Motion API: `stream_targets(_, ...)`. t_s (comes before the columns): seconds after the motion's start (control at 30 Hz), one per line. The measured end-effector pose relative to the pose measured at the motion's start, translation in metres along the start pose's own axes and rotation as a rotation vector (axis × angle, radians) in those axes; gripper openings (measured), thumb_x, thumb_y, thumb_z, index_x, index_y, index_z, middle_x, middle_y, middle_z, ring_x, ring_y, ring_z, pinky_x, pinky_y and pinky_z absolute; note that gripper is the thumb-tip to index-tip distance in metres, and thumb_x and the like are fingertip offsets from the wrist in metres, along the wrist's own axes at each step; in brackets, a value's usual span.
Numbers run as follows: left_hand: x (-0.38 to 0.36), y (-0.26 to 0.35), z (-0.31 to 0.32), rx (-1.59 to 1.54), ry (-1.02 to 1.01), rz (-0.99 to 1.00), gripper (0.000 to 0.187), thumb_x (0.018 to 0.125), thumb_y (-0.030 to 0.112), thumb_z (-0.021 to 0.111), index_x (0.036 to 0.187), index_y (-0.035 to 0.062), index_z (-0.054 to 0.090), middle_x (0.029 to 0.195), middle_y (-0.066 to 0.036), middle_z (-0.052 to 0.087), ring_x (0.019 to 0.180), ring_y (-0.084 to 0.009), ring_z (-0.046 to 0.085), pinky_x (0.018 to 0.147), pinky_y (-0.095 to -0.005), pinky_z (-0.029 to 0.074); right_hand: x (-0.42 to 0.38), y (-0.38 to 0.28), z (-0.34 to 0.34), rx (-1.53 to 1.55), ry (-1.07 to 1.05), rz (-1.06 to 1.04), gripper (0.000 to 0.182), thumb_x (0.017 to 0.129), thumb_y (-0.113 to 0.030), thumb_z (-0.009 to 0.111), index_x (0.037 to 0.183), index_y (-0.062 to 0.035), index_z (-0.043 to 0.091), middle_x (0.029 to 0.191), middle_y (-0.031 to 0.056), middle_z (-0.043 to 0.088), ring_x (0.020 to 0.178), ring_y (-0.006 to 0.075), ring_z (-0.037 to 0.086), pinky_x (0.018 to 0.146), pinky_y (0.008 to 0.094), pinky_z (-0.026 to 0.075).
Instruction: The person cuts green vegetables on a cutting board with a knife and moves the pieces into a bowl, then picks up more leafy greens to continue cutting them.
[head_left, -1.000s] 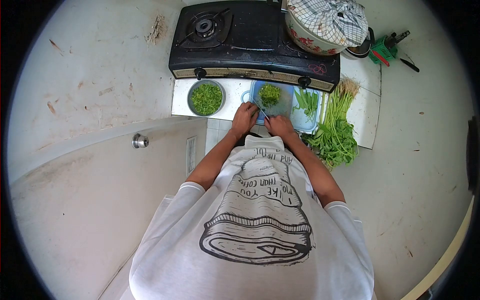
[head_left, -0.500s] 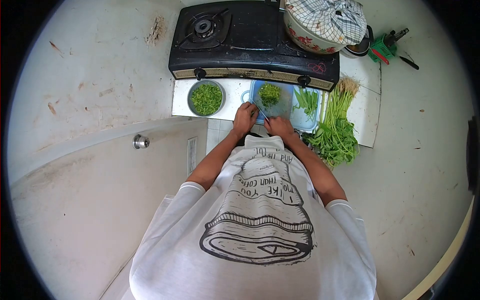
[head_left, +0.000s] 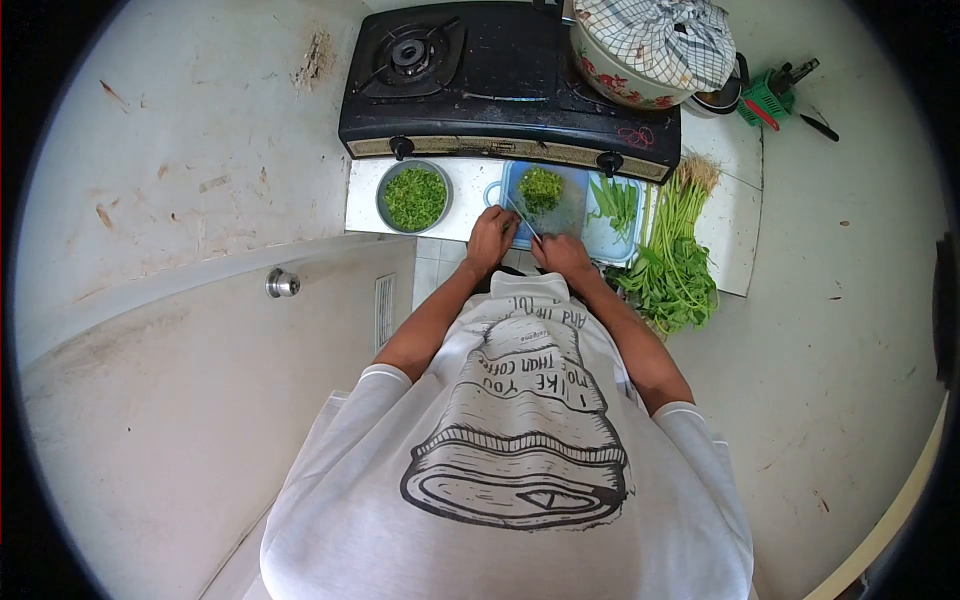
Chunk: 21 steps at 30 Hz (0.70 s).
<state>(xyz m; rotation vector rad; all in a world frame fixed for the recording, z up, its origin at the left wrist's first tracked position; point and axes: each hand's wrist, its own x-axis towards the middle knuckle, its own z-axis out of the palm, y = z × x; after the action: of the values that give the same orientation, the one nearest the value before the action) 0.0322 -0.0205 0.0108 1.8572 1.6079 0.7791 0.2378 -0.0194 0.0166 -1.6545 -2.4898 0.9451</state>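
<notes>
My right hand (head_left: 564,254) is closed around the handle of a knife (head_left: 523,216), whose blade slants up and left over a blue cutting board (head_left: 573,212). My left hand (head_left: 491,238) is at the board's left edge beside the blade, fingers curled over a small bunch of greens that they mostly hide. Just beyond the blade lies a pile of chopped greens (head_left: 541,188). To the right, several uncut leaves (head_left: 614,204) rest in a pale blue tray (head_left: 602,243) that is partly under the board.
A grey bowl (head_left: 381,212) of chopped greens stands left. Rooted leafy greens (head_left: 675,250) hang over the counter's right edge. Behind is a black gas stove (head_left: 508,60) with a cloth-covered pot (head_left: 612,80). A green basket (head_left: 768,98) holds utensils at the back right.
Both hands stay in nearly the same place at the board. The knife blade has shifted only slightly, and the whole view has moved a little.
</notes>
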Motion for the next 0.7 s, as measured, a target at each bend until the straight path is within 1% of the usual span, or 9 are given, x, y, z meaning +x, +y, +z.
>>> stream_targets(0.07, 0.000, 0.003, -0.003, 0.039, -0.007, 0.023, 0.013, 0.090, 0.009, 0.073, 0.100, 0.0011, 0.074, 0.093, -0.017, 0.066, 0.090, -0.0372, 0.066, 0.082, -0.0452, 0.054, -0.003, -0.001, 0.000, -0.006, -0.006, -0.009, 0.055, 0.105, -0.044, 0.048, 0.085, -0.0015, 0.076, 0.078, 0.0274, 0.071, 0.073, 0.0478, 0.071, 0.074, 0.0567, 0.058)
stream_targets(0.27, -0.004, 0.003, -0.006, 0.007, 0.012, 0.059, 0.015, 0.088, 0.006, 0.073, 0.102, 0.0010, 0.075, 0.096, -0.016, 0.068, 0.092, -0.0363, 0.066, 0.083, -0.0442, 0.054, -0.002, -0.007, -0.005, 0.042, -0.043, 0.004, 0.055, 0.105, -0.044, 0.048, 0.087, -0.0009, 0.076, 0.080, 0.0276, 0.072, 0.077, 0.0478, 0.071, 0.077, 0.0562, 0.058)
stream_targets(0.47, -0.008, -0.005, -0.004, 0.008, 0.018, 0.062, 0.015, 0.088, 0.007, 0.073, 0.102, 0.0024, 0.076, 0.099, -0.015, 0.071, 0.094, -0.0345, 0.067, 0.086, -0.0440, 0.055, 0.003, -0.006, -0.001, 0.019, -0.031, 0.035, 0.055, 0.104, -0.045, 0.049, 0.086, -0.0005, 0.076, 0.082, 0.0273, 0.072, 0.078, 0.0472, 0.072, 0.078, 0.0557, 0.058)
stream_targets(0.57, -0.008, -0.003, -0.004, 0.017, 0.021, 0.030, 0.015, 0.088, 0.008, 0.073, 0.102, 0.0031, 0.076, 0.100, -0.014, 0.071, 0.095, -0.0345, 0.067, 0.087, -0.0441, 0.055, -0.001, -0.003, -0.005, -0.025, -0.041, 0.032, 0.051, 0.104, -0.043, 0.050, 0.089, -0.0033, 0.078, 0.083, 0.0254, 0.073, 0.077, 0.0438, 0.073, 0.074, 0.0548, 0.059)
stream_targets(0.7, -0.007, -0.001, -0.006, 0.035, 0.018, 0.023, 0.014, 0.088, 0.009, 0.073, 0.100, 0.0035, 0.077, 0.099, -0.014, 0.072, 0.094, -0.0344, 0.067, 0.086, -0.0434, 0.055, 0.000, -0.003, -0.003, -0.008, -0.042, -0.002, 0.052, 0.104, -0.043, 0.050, 0.088, -0.0018, 0.077, 0.081, 0.0267, 0.073, 0.076, 0.0449, 0.073, 0.076, 0.0553, 0.059)
